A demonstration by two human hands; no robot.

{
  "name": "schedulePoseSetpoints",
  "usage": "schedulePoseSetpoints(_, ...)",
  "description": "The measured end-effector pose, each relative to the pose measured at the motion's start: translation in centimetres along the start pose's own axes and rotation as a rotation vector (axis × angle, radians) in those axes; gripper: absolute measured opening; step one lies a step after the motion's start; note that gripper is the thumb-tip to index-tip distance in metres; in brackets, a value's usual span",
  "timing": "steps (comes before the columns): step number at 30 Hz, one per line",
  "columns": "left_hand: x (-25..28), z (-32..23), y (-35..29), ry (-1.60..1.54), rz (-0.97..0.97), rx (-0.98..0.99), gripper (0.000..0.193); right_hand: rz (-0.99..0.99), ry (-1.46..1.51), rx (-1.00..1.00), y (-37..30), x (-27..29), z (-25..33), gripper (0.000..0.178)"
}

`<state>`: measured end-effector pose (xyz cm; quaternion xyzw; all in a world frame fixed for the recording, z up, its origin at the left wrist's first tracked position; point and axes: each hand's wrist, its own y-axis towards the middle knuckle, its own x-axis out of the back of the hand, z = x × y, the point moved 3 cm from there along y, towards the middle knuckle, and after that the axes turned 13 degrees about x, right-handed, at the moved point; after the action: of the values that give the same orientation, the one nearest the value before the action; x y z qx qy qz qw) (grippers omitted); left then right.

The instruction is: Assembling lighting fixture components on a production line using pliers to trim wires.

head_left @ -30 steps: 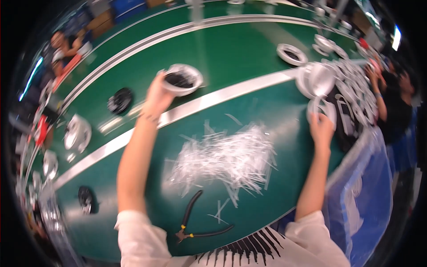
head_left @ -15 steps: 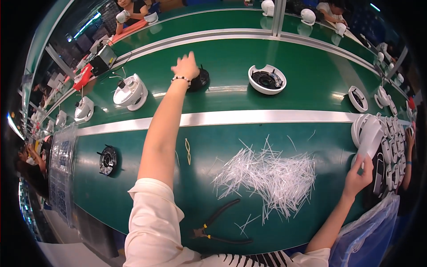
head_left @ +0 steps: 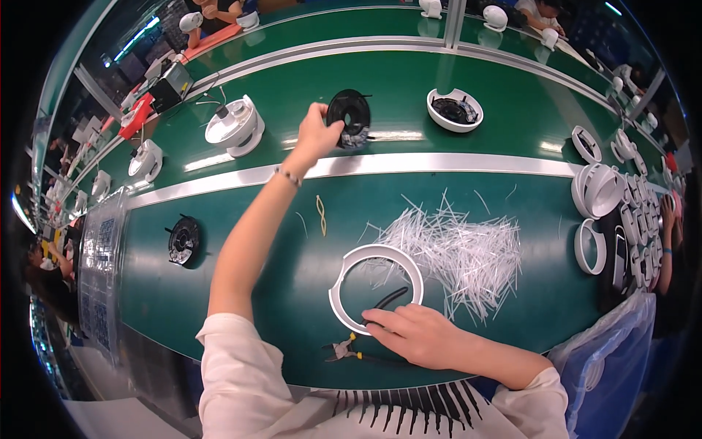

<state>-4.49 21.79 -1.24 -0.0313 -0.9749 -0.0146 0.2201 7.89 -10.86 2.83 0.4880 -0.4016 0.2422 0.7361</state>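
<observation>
My left hand (head_left: 316, 137) is stretched out over the green conveyor belt, its thumb and fingers closed on the edge of a black ring-shaped part (head_left: 354, 117) held up with its centre hole showing. Close to my body, my right hand (head_left: 417, 333) grips the lower rim of a white plastic ring (head_left: 338, 300) with a notch in its side. This ring is over the bench mat, above a pair of cutting pliers (head_left: 340, 350) with dark handles. One plier handle shows through the ring's opening, beside my fingers.
A heap of thin white strips (head_left: 468, 256) covers the middle right of the bench. Another black round part (head_left: 183, 240) lies at left. White housings (head_left: 235, 124) and a white bowl with a black insert (head_left: 455, 111) stand on the belt. White rings (head_left: 591, 245) are stacked at right.
My left hand has taken hold of the black part on the belt and lifted it nearer. My right hand has come from the right-hand stack to the front with a white ring.
</observation>
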Motion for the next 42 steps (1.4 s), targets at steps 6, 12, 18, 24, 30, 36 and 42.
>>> schedulePoseSetpoints(6,0.7,-2.5,-9.4,-0.512,0.24,0.153,0.036,0.221,0.027,-0.306,2.5,0.6,-0.1,0.078)
schedulePoseSetpoints(12,0.1,-3.3,-12.6,-0.754,0.319,0.114,0.035,0.34,0.111,-0.498,3.4,-0.6,-2.2,0.103)
schedulePoseSetpoints(18,-0.2,-3.4,-13.5,-0.826,0.298,0.057,0.041,0.357,0.11,-0.541,3.3,-0.2,-1.3,0.108)
schedulePoseSetpoints(24,-0.3,-5.5,-16.0,-0.92,0.32,-0.113,0.047,-0.673,0.34,-0.326,1.6,6.0,-2.7,0.115)
schedulePoseSetpoints(30,-5.9,-3.6,-21.2,-0.884,0.631,0.082,0.052,-1.281,0.738,-0.564,-1.1,4.4,-6.1,0.101)
schedulePoseSetpoints(36,-4.6,-6.4,-22.0,-0.973,1.396,0.276,0.091,-1.086,0.647,-0.608,-2.0,4.0,-6.4,0.109)
schedulePoseSetpoints(42,-4.1,-5.5,-20.3,-1.084,1.164,0.636,0.07,-0.72,0.395,-0.512,-0.8,3.0,-5.7,0.117)
